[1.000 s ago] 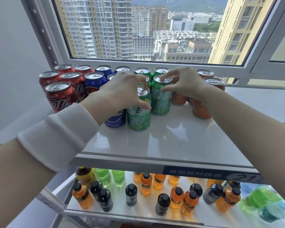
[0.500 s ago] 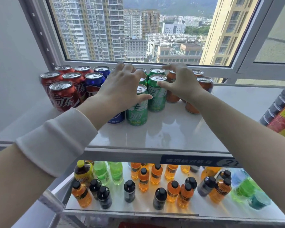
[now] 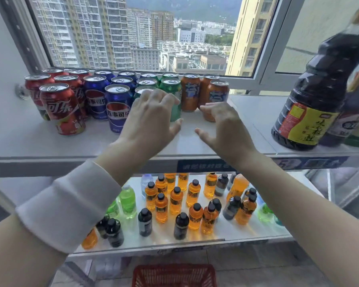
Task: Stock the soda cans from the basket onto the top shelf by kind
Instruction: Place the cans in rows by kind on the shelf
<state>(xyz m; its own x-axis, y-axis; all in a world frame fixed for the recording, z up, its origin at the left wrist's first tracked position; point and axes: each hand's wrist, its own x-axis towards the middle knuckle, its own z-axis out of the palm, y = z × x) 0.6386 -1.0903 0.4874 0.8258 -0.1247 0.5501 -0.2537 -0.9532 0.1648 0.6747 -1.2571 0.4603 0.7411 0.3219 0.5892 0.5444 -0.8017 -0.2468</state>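
Four colour blocks of cans stand on the flat white top shelf in my head view. The red aluminium cola cans are at 9 o'clock, then the blue aluminium cola cans, the green aluminium soda cans near 12 and the orange aluminium soda cans toward 1. My left hand hovers spread before the green block and my right hand beside the front orange can. The fingers of both are released and hold nothing; I cannot tell whether any tip touches a can.

I judge the step to be squaring the rows. I would push with flat fingers low on the can walls, keeping green apart from orange and clear of the tall dark plastic sauce bottle at 3 o'clock. The red plastic mesh basket sits at 6 o'clock with its contents hidden.
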